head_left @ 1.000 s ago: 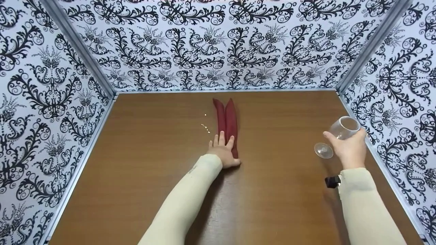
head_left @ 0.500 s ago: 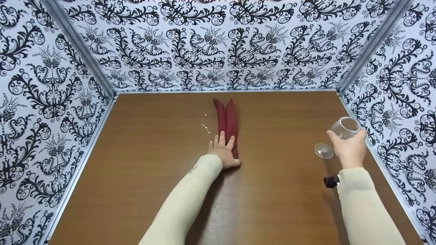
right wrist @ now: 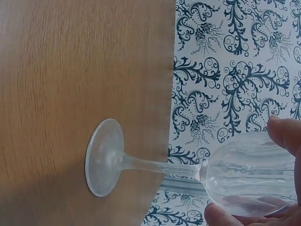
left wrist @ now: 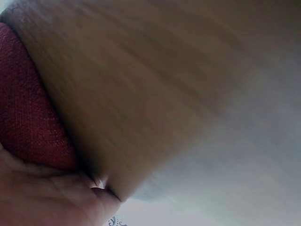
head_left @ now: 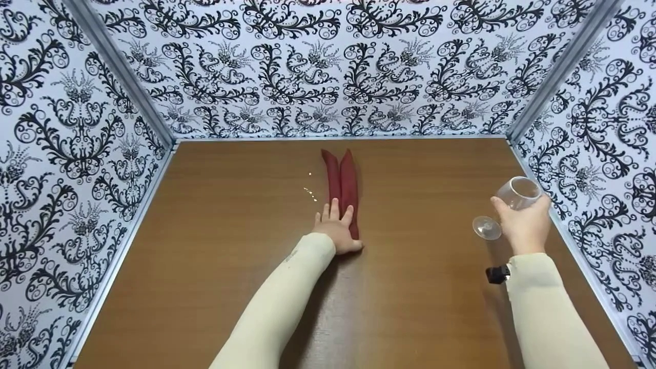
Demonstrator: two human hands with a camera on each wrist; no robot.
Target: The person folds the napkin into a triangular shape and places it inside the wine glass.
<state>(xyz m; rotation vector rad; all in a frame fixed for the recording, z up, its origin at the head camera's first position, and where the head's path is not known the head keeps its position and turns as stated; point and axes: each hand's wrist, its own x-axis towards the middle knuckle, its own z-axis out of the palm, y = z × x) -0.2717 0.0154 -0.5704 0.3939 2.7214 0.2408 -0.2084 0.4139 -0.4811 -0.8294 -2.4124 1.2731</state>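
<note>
Flat on a dark red folded cloth napkin [head_left: 349, 177] lies my left hand [head_left: 335, 231], fingers spread. The napkin runs away from me in two long pointed folds; its near end is partly hidden under the palm. In the left wrist view, the napkin's woven edge [left wrist: 30, 103] meets the palm [left wrist: 42, 195]. Over at the right, my right hand [head_left: 527, 225] grips a clear stemmed wine glass [head_left: 516, 193] by the bowl, rim up. The right wrist view shows the thumb and a finger on either side of the bowl, with the stem [right wrist: 155, 166] and foot [right wrist: 104, 157] free.
A brown wooden table [head_left: 230, 215] lies under both hands. Patterned black-and-white walls [head_left: 328, 66] enclose it at the back and both sides. Small bright specks [head_left: 310, 193] show on the wood left of the napkin.
The right thumb has moved slightly along the glass bowl since the earliest frame. The left hand and the napkin stay put.
</note>
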